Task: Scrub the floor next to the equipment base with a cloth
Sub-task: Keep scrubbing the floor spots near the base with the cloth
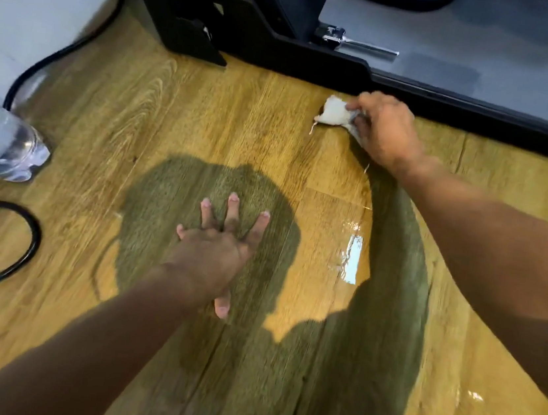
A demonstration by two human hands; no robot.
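The right hand [383,131] grasps a white cloth [334,111] on the wooden floor [208,113], just beside the black equipment base [351,68] at the far right. The left hand [218,252] lies flat nearer, fingers spread.

Wood floor [208,113]; cloth [334,111], bottle [1,142], cable [35,240]

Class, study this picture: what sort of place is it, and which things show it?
Probably a gym or workout room, indoors: a black-framed grey equipment base resembling a treadmill deck, a clear plastic water bottle, and a black cable on wood-pattern flooring.
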